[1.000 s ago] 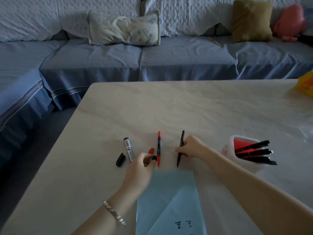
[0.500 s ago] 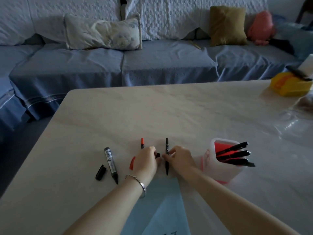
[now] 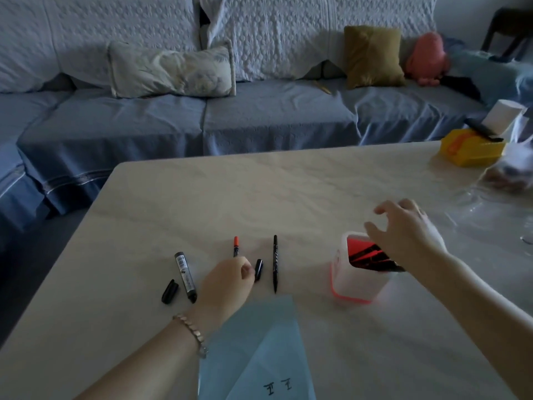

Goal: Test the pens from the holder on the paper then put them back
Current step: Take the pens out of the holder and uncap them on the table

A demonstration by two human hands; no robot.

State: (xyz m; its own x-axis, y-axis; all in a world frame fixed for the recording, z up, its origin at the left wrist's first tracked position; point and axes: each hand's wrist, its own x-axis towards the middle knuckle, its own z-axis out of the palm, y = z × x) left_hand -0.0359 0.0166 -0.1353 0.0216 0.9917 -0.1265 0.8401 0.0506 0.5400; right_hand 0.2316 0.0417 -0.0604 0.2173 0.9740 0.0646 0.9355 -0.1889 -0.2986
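Fingers of the left hand (image 3: 227, 280) curled in over the lower half of the red pen (image 3: 236, 246), knuckles up, tips just beside a small black cap (image 3: 258, 269); cannot tell whether clamped on pen or cap or only resting there. Chain bracelet (image 3: 191, 332) on that wrist. Nearest of all, at the near edge of the table (image 3: 259, 192), a light blue paper (image 3: 259, 356), partly folded, with two small black pen marks (image 3: 278, 386) close to its near end and the left forearm over its left edge.

Just beyond the paper, a row of pens flat on the tabletop, all pointing roughly away. On the left, a thick black marker (image 3: 186, 277) with a loose cap (image 3: 169, 291) just beside it. Next, the red pen, its orange-red top showing past the knuckles. Then the small black cap. Then a thin black pen (image 3: 275, 264), apart from that cap, near tip close to the paper's far edge.

To the right, the holder (image 3: 354, 284), a pale box with a red inside, somewhat blurred, with several black pens (image 3: 372, 256) inside. Right hand (image 3: 403, 235) above the holder's mouth, fingers apart and loosely bent, gripping nothing.

Farther off, at the table's right corner, a yellow box (image 3: 473, 150) with a dark pen-like thing (image 3: 484, 131) on top. Beyond the table, a blue-covered sofa (image 3: 259, 119) with a pale patterned cushion (image 3: 173, 72), an olive cushion (image 3: 373, 57) and a pink soft toy (image 3: 427, 59)
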